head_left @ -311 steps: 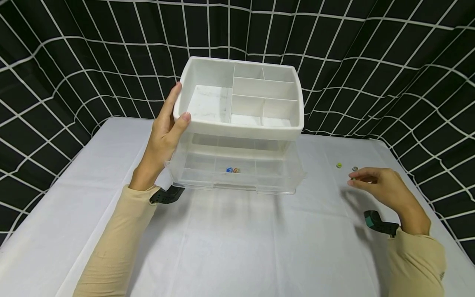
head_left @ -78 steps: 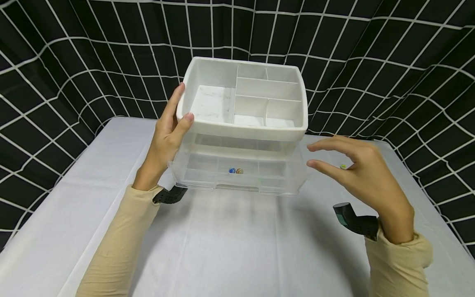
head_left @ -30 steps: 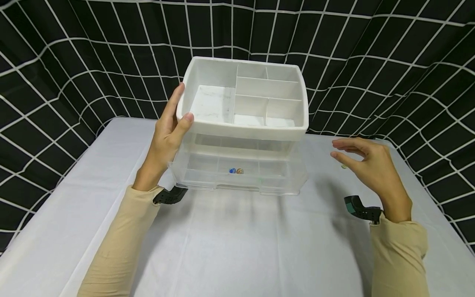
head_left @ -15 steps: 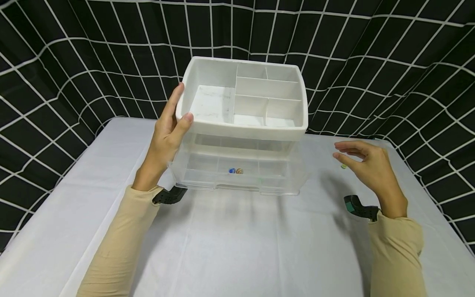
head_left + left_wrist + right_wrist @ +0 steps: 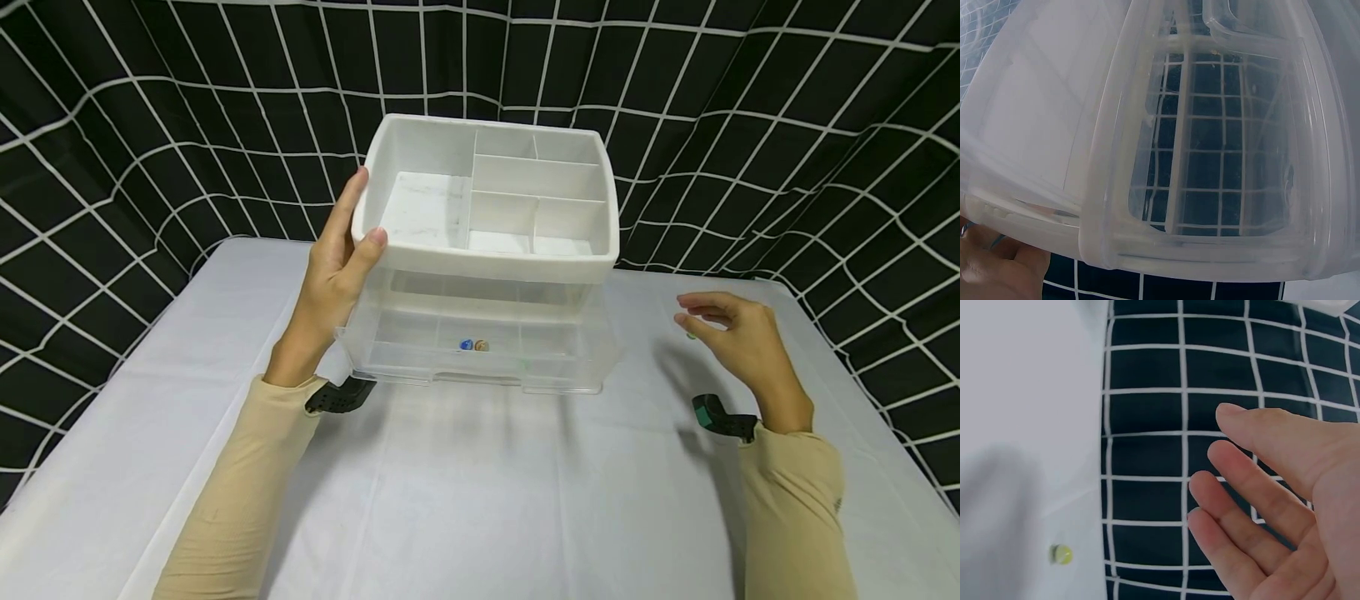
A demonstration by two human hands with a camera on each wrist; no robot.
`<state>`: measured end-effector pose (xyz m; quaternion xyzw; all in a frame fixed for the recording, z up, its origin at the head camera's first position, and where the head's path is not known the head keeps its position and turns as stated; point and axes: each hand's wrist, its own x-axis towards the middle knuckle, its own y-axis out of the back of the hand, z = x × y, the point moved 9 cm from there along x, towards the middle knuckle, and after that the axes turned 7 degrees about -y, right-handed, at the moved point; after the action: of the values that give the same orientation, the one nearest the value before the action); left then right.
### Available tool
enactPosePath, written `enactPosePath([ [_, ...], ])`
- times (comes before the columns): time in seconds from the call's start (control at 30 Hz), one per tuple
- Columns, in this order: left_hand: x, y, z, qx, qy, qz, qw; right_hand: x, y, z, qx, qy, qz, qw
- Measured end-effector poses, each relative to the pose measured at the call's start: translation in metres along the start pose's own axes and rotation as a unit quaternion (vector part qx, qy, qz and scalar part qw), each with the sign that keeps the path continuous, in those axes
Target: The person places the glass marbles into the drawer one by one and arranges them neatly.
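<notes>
My left hand (image 5: 333,267) grips the left side of a white desk organizer (image 5: 491,265), thumb over the top tray's front rim. Beneath the tray, a clear drawer (image 5: 476,379) is pulled out. It holds a small blue piece (image 5: 467,344), a brown-and-white one (image 5: 482,345) and a faint green spot (image 5: 524,365). My right hand (image 5: 738,337) hovers at the right, fingers loosely bent with nothing between them. Below it, a small round yellow-green marble-like piece (image 5: 1062,554) lies on the cloth, mostly hidden by the fingers in the head view.
A white cloth (image 5: 465,500) covers the table. Behind and on both sides hangs a black curtain with white grid lines (image 5: 300,92). The organizer's top tray has several compartments, divided by thin white walls (image 5: 536,198).
Since the oldest frame, a greyish piece has gone from the cloth and a green spot shows in the drawer. My right hand moved away from the drawer, then lowered slightly over the yellow-green piece.
</notes>
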<state>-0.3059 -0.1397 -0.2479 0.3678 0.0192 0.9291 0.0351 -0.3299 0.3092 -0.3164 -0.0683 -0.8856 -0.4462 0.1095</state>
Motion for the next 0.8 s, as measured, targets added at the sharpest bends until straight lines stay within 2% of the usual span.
enactPosePath([
  [0.2,0.000,0.000,0.000,-0.005,-0.002,0.001,1.0000,0.000,-0.004,0.010,-0.011,-0.003,-0.003,0.9999],
  [0.5,0.001,0.000,0.000,0.000,-0.001,0.001,1.0000,0.001,-0.013,0.030,-0.026,-0.037,-0.028,0.9986],
  [0.8,0.001,0.000,-0.001,-0.002,0.001,0.001,1.0000,0.001,-0.018,0.042,-0.041,-0.025,-0.028,0.9984],
])
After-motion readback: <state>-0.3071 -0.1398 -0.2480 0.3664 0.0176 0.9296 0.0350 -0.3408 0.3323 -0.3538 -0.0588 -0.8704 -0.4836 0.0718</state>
